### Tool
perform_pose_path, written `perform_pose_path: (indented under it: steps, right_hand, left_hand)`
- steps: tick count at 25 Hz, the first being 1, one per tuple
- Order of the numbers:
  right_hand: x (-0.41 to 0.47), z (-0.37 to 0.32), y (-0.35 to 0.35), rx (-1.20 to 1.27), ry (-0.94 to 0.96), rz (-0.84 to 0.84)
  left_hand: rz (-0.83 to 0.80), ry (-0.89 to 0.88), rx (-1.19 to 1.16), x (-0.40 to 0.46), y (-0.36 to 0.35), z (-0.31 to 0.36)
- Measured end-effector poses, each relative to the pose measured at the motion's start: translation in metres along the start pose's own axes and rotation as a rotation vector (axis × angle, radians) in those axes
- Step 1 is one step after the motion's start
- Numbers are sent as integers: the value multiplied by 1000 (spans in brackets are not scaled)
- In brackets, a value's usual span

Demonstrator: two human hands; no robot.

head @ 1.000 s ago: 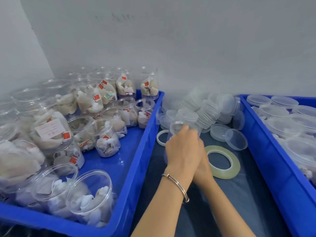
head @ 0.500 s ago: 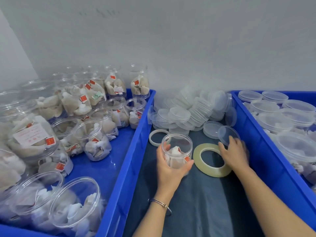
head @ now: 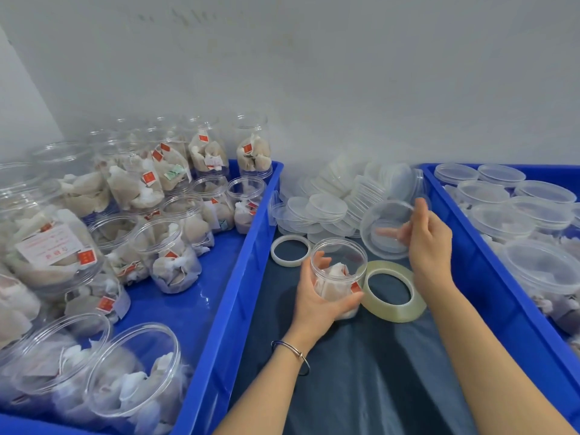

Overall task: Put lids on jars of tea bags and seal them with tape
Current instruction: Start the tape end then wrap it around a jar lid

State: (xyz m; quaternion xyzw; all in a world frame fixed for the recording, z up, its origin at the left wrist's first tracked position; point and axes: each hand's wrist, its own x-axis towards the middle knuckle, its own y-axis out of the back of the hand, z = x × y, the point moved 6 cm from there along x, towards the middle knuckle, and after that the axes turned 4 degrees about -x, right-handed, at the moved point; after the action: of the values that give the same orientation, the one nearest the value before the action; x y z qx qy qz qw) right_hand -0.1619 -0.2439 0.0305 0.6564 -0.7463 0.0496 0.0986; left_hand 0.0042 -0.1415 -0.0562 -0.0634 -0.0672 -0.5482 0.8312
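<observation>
Jar of tea bags (head: 337, 277), lower centre of the frame: clear, open-topped, upright on the dark cloth (head: 361, 372), with the left hand (head: 317, 296) curled round its near side and base, thumb on the right wall. Bracelet (head: 293, 356) on that wrist. Roll of tape (head: 392, 290), flat on the cloth, touching the jar's right side; not yet in use. Smaller pale ring (head: 290, 251), flat, just left of and behind the jar. Lid (head: 387, 229), right of centre, tilted on edge above the cloth: the right hand (head: 428, 243) pinches its rim, fingers showing through the clear plastic. Half a second earlier that hand lay low beside the tape with the lid barely off the cloth; it has since lifted the lid toward the jar, so the capping step is judged to be next, with taping after. Heap of spare lids (head: 329, 205), behind, against the wall. Left crate (head: 251, 233), blue, holding many open jars of tea bags (head: 169, 255). Right crate (head: 489, 262), blue, at the right edge, holding jars already lidded (head: 539, 268).
</observation>
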Motion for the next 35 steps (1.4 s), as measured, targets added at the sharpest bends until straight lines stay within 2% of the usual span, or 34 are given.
perform_pose_path:
  steps: [1,2,3,4,5,6,8,10,13,15,17,18,21,22,23,24,25,26,27,28,29,31,32,33,35]
  right_hand:
    - [-2,0,-11,52,-117,-41]
    - [-6,1,-24,-28,-216,-127]
    - [-9,3,-37,-225,-226,-247]
    - [-9,5,-46,-464,-139,-338]
    - [-10,1,-53,-643,0,-358]
    - [-11,-6,-58,-722,133,-348]
    - [-20,-24,-66,-711,301,-351]
    - [-34,-30,-78,-792,343,-484]
    - [-65,-18,-91,-1108,385,-666]
    - [-82,-13,-92,-1255,503,-626]
    - [-85,-17,-92,-1246,628,-540]
    - [-83,-21,-93,-1197,686,-562]
    - [-74,-29,-88,-1012,729,-884]
    - [-73,-31,-85,-963,727,-936]
    - [-75,-30,-84,-967,759,-895]
    - [-80,-29,-85,-1022,783,-756]
    - [-84,-30,-89,-1121,765,-552]
    - [-90,-26,-96,-1249,679,-394]
    - [-95,-23,-102,-1340,545,-341]
    - [-97,-24,-106,-1403,428,-374]
    - [-93,-23,-109,-1425,397,-512]
    - [-77,-33,-104,-1304,296,-977]
    - [-76,-38,-96,-1314,328,-1084]
    - [-75,-40,-88,-1390,439,-1031]
    - [-72,-51,-86,-1619,632,-647]
  left_hand:
    - [-1,0,1,0,0,1]
    - [-2,-4,0,1,1,0]
    - [-5,-8,-3,1,1,-1]
    - [-9,-15,-7,1,1,-1]
    - [-13,-22,-8,0,1,0]
    - [-16,-33,-10,2,2,-1]
    - [-18,-32,-24,3,1,-2]
    - [-5,20,-28,5,1,-8]
    - [-8,6,90,5,4,-15]
    - [7,-14,206,9,6,-16]
    - [-9,-19,224,12,7,-13]
    - [-21,-18,223,13,8,-16]
    - [-76,-64,302,13,7,-15]
    - [-81,-103,323,15,5,-14]
    - [-30,-155,373,15,5,-5]
    - [10,-88,347,13,3,9]
    - [25,-117,374,10,0,21]
    - [71,-228,462,9,0,24]
    - [31,-231,445,4,-4,31]
    - [35,-266,485,-1,-4,32]
    - [21,-216,454,0,-1,24]
    - [-69,-80,218,-1,1,14]
    - [-73,-36,111,-1,2,11]
    - [-54,-32,73,-2,3,11]
    - [-17,-31,63,-4,5,13]
